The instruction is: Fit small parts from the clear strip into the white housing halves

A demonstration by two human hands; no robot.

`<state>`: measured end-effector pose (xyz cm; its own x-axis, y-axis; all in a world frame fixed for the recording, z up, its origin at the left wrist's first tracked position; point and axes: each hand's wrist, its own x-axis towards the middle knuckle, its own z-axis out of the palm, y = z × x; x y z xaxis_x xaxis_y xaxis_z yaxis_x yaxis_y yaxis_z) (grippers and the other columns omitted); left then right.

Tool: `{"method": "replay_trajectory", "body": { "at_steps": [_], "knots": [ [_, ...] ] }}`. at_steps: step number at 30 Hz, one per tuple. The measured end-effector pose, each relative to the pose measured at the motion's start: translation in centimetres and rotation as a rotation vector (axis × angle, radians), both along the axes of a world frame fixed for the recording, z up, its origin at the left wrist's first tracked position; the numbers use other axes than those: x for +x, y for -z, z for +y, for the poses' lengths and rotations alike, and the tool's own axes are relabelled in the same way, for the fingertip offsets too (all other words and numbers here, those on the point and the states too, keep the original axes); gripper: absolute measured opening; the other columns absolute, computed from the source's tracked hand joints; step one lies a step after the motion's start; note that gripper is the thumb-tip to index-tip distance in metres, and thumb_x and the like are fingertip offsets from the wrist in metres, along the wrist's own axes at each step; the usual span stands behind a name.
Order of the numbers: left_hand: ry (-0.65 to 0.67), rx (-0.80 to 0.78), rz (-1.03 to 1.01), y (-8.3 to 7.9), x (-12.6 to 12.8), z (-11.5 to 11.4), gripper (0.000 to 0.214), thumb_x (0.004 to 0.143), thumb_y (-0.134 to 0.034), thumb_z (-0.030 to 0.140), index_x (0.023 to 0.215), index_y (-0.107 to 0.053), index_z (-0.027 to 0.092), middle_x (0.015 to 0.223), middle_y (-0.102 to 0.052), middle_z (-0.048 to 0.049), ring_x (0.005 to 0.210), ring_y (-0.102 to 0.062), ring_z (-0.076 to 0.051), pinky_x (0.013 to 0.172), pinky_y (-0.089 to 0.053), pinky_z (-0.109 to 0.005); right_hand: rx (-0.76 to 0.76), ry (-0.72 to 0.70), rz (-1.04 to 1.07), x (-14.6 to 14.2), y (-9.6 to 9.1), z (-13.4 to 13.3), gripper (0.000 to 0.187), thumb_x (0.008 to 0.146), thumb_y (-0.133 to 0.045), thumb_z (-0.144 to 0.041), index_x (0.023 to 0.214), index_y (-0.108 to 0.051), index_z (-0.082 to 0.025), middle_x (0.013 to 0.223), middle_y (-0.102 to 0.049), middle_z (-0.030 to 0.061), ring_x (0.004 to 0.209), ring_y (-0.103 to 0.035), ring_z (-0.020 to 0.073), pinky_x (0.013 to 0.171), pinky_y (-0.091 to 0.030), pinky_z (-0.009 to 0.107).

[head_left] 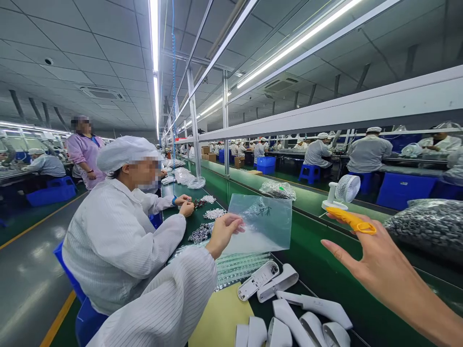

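Note:
My left hand (224, 232) pinches the left edge of a translucent plastic sheet (269, 224) with dark handwriting on it. The sheet is held up above the bench. Off to the right, my right hand (369, 250) is raised with its fingers apart and holds nothing; an orange finger cot (349, 219) covers its index finger. Below the sheet lie clear ribbed plastic strips (240, 267). White plastic housings (294, 320) are grouped on the bench in front of me, and one open housing (258, 280) shows its inside.
A co-worker (123, 231) sits close on my left, handling small parts by piles of white and grey pieces (198, 233). A small white fan (342, 190) stands beyond my right hand. Bagged grey parts (430, 226) lie at the right. A yellow sheet (220, 318) covers the near bench.

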<state>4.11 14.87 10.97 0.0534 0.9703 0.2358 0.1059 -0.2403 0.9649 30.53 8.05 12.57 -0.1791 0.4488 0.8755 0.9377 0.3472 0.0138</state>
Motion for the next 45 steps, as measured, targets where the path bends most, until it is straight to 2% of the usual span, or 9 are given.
{"method": "replay_trajectory", "body": {
  "at_steps": [13, 19, 23, 29, 35, 38, 40, 42, 45],
  "knots": [
    [-0.023, 0.017, 0.007, 0.0, -0.5, 0.6, 0.009, 0.083, -0.053, 0.019, 0.082, -0.057, 0.011, 0.072, -0.061, 0.0016, 0.061, -0.058, -0.009, 0.061, -0.05, -0.026, -0.045, 0.031, 0.013, 1.9, 1.0, -0.6, 0.06, 0.081, -0.025, -0.063, 0.108, -0.05, -0.016, 0.098, -0.057, 0.0105, 0.093, -0.054, 0.0246, 0.071, -0.052, 0.038],
    [-0.079, 0.034, -0.007, 0.0, -1.1, 1.2, 0.01, 0.082, -0.054, 0.02, 0.082, -0.057, 0.011, 0.073, -0.06, 0.0014, 0.061, -0.058, -0.009, 0.06, -0.05, -0.025, -0.124, 0.023, 0.071, 2.2, 1.1, -0.9, 0.06, 0.081, -0.027, -0.062, 0.108, -0.051, -0.015, 0.101, -0.057, 0.0118, 0.097, -0.052, 0.0262, 0.078, -0.049, 0.042],
    [-0.157, 0.077, -0.036, -0.2, -1.3, 2.7, 0.011, 0.082, -0.054, 0.022, 0.084, -0.056, 0.011, 0.076, -0.06, 0.0009, 0.064, -0.058, -0.01, 0.062, -0.05, -0.027, -0.229, 0.029, 0.131, 2.3, 0.8, -1.5, 0.058, 0.081, -0.029, -0.059, 0.107, -0.051, -0.013, 0.105, -0.055, 0.014, 0.101, -0.05, 0.0276, 0.081, -0.047, 0.043],
    [-0.341, 0.058, -0.012, 0.3, -1.5, 6.1, 0.016, 0.084, -0.052, 0.026, 0.092, -0.055, 0.012, 0.083, -0.058, -0.0011, 0.069, -0.057, -0.011, 0.062, -0.05, -0.027, -0.242, 0.036, 0.144, 3.1, 1.2, -2.0, 0.051, 0.082, -0.032, -0.056, 0.103, -0.052, -0.014, 0.11, -0.053, 0.014, 0.106, -0.048, 0.0281, 0.084, -0.046, 0.045],
    [-0.498, -0.146, 0.157, 3.9, -2.6, 8.0, 0.022, 0.084, -0.051, 0.03, 0.095, -0.054, 0.012, 0.084, -0.059, -0.002, 0.067, -0.057, -0.011, 0.059, -0.05, -0.027, -0.253, 0.101, 0.1, 4.4, 2.2, -2.2, 0.056, 0.082, -0.027, -0.059, 0.102, -0.053, -0.014, 0.106, -0.054, 0.0139, 0.095, -0.055, 0.0266, 0.074, -0.051, 0.042],
    [-0.57, -0.135, 0.321, 5.1, -3.1, 7.5, 0.027, 0.082, -0.053, 0.03, 0.104, -0.052, 0.014, 0.1, -0.057, -0.0056, 0.085, -0.057, -0.017, 0.074, -0.05, -0.036, -0.172, 0.127, 0.044, 5.0, 2.6, -2.1, 0.056, 0.083, -0.024, -0.059, 0.099, -0.054, -0.015, 0.101, -0.056, 0.0135, 0.09, -0.058, 0.0253, 0.07, -0.053, 0.04],
    [-0.592, -0.052, 0.459, 5.4, -3.0, 6.8, 0.035, 0.081, -0.054, 0.029, 0.113, -0.047, 0.016, 0.118, -0.049, -0.0084, 0.104, -0.05, -0.023, 0.088, -0.042, -0.046, -0.11, 0.131, 0.009, 5.3, 2.8, -2.0, 0.054, 0.082, -0.024, -0.06, 0.096, -0.054, -0.016, 0.098, -0.057, 0.013, 0.087, -0.06, 0.0254, 0.067, -0.053, 0.04],
    [-0.518, 0.057, 0.609, 5.6, -2.8, 6.0, 0.038, 0.081, -0.054, 0.029, 0.116, -0.045, 0.017, 0.127, -0.042, -0.0084, 0.115, -0.041, -0.026, 0.096, -0.033, -0.051, -0.078, 0.121, -0.009, 5.4, 3.1, -1.9, 0.051, 0.081, -0.026, -0.06, 0.093, -0.053, -0.019, 0.097, -0.058, 0.0123, 0.086, -0.06, 0.0268, 0.067, -0.053, 0.041],
    [-0.283, 0.14, 0.818, 6.1, -2.4, 4.8, 0.024, 0.081, -0.055, 0.032, 0.098, -0.057, 0.016, 0.112, -0.055, -0.0059, 0.107, -0.049, -0.021, 0.097, -0.033, -0.047, -0.079, 0.092, -0.014, 5.7, 3.8, -1.7, 0.046, 0.081, -0.027, -0.059, 0.1, -0.05, -0.023, 0.096, -0.058, 0.0103, 0.088, -0.058, 0.0279, 0.067, -0.053, 0.043]
  ]
}}
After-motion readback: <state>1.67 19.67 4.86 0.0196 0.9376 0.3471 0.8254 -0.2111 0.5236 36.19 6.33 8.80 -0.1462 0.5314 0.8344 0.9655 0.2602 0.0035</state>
